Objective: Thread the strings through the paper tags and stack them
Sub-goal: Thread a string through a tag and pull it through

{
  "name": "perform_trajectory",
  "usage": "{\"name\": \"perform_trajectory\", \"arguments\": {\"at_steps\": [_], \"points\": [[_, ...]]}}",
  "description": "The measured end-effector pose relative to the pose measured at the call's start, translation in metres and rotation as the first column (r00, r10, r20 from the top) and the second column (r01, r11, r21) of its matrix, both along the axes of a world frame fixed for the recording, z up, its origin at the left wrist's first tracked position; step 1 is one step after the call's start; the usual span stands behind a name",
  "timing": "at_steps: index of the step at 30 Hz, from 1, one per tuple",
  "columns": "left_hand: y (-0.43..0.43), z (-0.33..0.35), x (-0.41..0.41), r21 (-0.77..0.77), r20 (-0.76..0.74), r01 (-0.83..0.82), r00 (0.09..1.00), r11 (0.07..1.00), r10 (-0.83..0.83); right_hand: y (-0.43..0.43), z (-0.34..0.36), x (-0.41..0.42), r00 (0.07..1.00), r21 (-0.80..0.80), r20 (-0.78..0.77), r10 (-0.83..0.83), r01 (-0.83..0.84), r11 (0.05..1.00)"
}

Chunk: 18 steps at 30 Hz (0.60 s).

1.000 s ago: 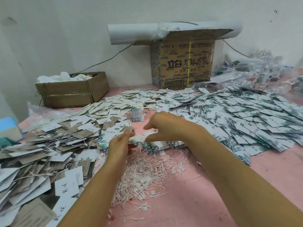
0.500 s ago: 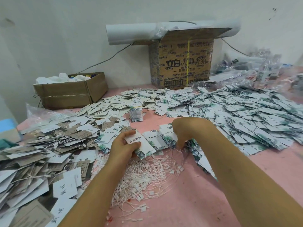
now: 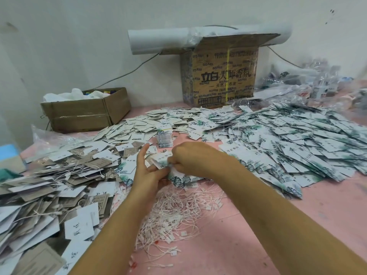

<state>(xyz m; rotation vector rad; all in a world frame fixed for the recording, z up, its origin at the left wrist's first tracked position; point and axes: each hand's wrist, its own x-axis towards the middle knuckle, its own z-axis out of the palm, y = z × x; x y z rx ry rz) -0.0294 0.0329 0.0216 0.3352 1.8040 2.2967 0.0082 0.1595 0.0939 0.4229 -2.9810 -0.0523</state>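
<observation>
My right hand [image 3: 190, 158] pinches the corner of a leaf-printed paper tag [image 3: 161, 158], gripped in my left hand [image 3: 151, 173] above the loose strings [image 3: 174, 213] on the tabletop [image 3: 258, 235]; it's light, stiff card that probably creases, best held by its edges.
</observation>
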Motion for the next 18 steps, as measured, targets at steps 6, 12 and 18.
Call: {"name": "perform_trajectory", "arguments": {"at_steps": [6,12,18], "points": [[0.002,0.002,0.000,-0.066,-0.013,-0.050,0.999,0.997,0.049,0.008,0.002,0.004,0.985,-0.231,0.157,0.075,-0.037,0.972],[0.007,0.002,0.008,-0.115,-0.244,-0.136,0.964,0.984,0.105,0.024,0.009,-0.001,0.994,-0.471,0.106,0.019,0.033,0.881],[0.009,0.004,0.013,-0.100,-0.258,-0.101,0.963,0.990,0.072,0.030,0.009,0.003,0.997,-0.696,0.067,0.027,0.027,0.717]]}}
